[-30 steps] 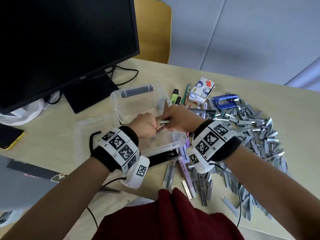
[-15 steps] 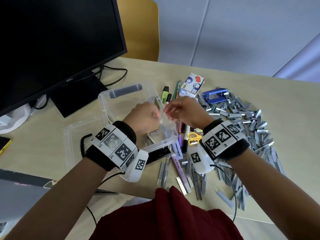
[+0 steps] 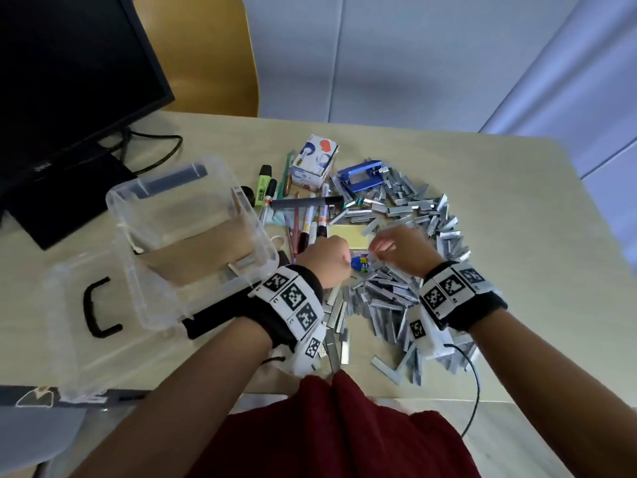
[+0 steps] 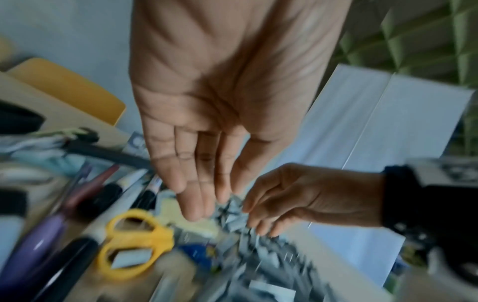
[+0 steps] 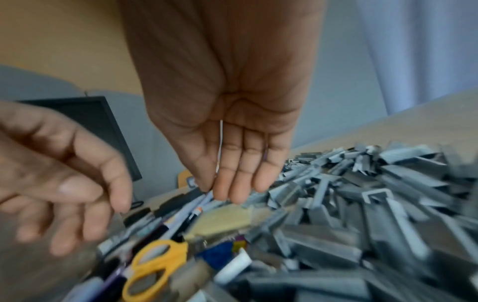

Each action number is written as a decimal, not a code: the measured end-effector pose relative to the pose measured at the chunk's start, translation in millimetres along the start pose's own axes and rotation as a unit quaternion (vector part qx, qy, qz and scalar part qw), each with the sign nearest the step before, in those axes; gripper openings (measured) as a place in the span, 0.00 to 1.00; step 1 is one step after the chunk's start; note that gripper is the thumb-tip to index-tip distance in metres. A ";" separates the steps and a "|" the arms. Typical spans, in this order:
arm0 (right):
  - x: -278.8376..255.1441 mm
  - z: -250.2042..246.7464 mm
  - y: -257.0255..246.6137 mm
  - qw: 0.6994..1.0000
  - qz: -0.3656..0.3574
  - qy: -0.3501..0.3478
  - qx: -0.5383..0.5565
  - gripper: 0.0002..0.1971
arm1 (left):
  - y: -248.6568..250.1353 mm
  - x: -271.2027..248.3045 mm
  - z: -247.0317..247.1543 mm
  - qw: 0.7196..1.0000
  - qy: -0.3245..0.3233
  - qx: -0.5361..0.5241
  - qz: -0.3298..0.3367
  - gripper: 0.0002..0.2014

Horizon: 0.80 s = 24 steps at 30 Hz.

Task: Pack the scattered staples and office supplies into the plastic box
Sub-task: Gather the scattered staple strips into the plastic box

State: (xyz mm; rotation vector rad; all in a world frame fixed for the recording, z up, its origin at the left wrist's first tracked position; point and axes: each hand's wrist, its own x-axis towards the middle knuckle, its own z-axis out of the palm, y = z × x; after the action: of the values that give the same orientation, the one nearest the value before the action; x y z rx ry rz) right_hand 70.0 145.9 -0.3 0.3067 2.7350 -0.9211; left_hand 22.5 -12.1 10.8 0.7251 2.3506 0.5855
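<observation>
The staple strips (image 3: 406, 291) look stiff, light and slick, and likely snap apart if bent, so each is best pinched across its long sides. They lie heaped under and beyond the right hand (image 3: 401, 251), whose fingers hang nearly straight and seemingly empty, though blur hides the tips. The left hand (image 3: 324, 258) hovers just beside it, loosely open, holding nothing. The plastic box (image 3: 144, 305) stands to its left.
</observation>
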 end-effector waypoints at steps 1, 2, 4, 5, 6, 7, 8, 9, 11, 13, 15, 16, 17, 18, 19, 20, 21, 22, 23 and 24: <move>-2.6 2.7 5.9 1.000 0.004 -0.008 -0.007 0.08 | -2.5 3.6 7.6 1.000 -0.004 0.010 -0.017 0.12; -5.2 6.0 11.4 1.000 0.005 -0.015 -0.019 0.08 | -4.4 6.1 14.2 0.999 -0.007 0.022 -0.030 0.12; -10.0 13.0 18.1 0.998 -0.009 -0.027 -0.051 0.09 | -7.5 9.0 25.0 0.998 -0.012 0.047 -0.048 0.11; -12.3 16.9 19.2 0.997 -0.022 -0.031 -0.066 0.10 | -8.2 10.5 29.6 0.997 -0.010 0.058 -0.054 0.11; -13.5 21.0 19.5 0.996 -0.032 -0.036 -0.081 0.10 | -7.2 10.8 32.8 0.995 -0.009 0.072 -0.061 0.11; -13.7 25.4 19.3 0.993 -0.043 -0.042 -0.100 0.11 | -6.0 11.1 35.8 0.994 -0.009 0.087 -0.063 0.11; -12.8 30.2 18.3 0.990 -0.051 -0.049 -0.119 0.12 | -4.5 10.8 38.1 0.992 -0.014 0.102 -0.069 0.13; -11.9 34.2 17.7 0.988 -0.056 -0.056 -0.136 0.13 | -3.5 10.7 41.1 0.991 -0.015 0.116 -0.072 0.15; -10.6 41.1 16.0 0.984 -0.056 -0.066 -0.158 0.15 | -3.5 10.5 48.0 0.988 -0.013 0.128 -0.083 0.18; -10.2 45.8 14.5 0.978 -0.058 -0.072 -0.185 0.15 | -4.9 9.4 55.7 0.987 0.007 0.127 -0.096 0.21; -9.1 49.7 13.2 0.972 -0.063 -0.071 -0.216 0.14 | -7.8 11.0 62.6 0.986 0.034 0.125 -0.107 0.22; -9.0 50.8 12.0 0.969 -0.063 -0.070 -0.228 0.14 | -7.9 11.6 64.5 0.985 0.040 0.125 -0.115 0.22; -8.6 52.1 10.6 0.967 -0.061 -0.071 -0.237 0.14 | -8.7 12.0 65.1 0.984 0.043 0.120 -0.123 0.23; -8.1 52.9 10.2 0.966 -0.059 -0.067 -0.243 0.14 | -10.6 13.6 65.0 0.985 0.042 0.106 -0.127 0.24; -7.7 53.3 9.5 0.967 -0.055 -0.066 -0.242 0.13 | -12.3 15.0 64.2 0.987 0.043 0.086 -0.128 0.26; -7.2 53.6 8.6 0.969 -0.051 -0.063 -0.233 0.13 | -13.9 16.6 62.0 0.989 0.037 0.064 -0.131 0.28; -6.4 53.2 8.3 0.974 -0.045 -0.057 -0.215 0.12 | -14.6 17.7 60.1 0.991 0.031 0.042 -0.119 0.26; -4.8 53.0 9.5 0.981 -0.035 -0.048 -0.186 0.11 | -13.9 17.6 57.4 0.993 0.033 0.020 -0.110 0.20; -3.2 52.4 10.5 0.987 -0.024 -0.038 -0.152 0.11 | -15.2 17.3 54.5 0.994 0.042 -0.004 -0.100 0.09; -1.5 51.6 11.6 0.993 -0.012 -0.028 -0.113 0.09 | -16.9 16.0 51.3 0.993 0.052 -0.034 -0.100 0.08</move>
State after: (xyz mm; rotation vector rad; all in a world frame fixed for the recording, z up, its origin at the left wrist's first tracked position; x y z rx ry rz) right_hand 82.7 123.0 -46.3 0.2027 2.7625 -0.6073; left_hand 39.5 -3.3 -42.1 0.4312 2.4479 0.6247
